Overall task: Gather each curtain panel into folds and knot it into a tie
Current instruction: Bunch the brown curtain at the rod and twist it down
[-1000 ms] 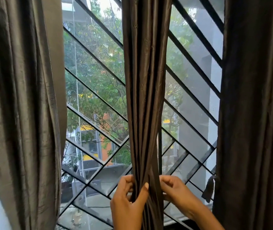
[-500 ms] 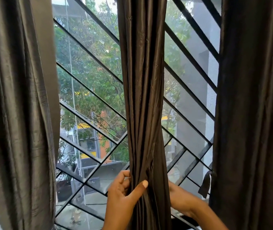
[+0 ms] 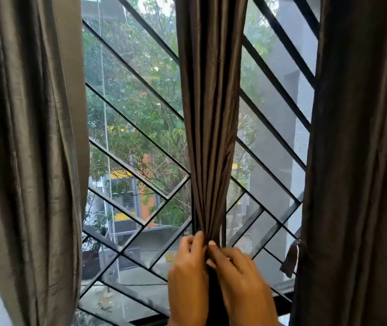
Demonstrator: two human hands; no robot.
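Barred window (image 3: 140,135) behind. Middle panel (image 3: 211,114) gathered into folds, with left hand (image 3: 187,274) and right hand (image 3: 242,278) pinching it. No knot visible there, nor on left panel (image 3: 23,161) or right panel (image 3: 357,161).

Grille (image 3: 138,128) blocks behind; left curtain (image 3: 23,161), right curtain (image 3: 357,161) hem sides.
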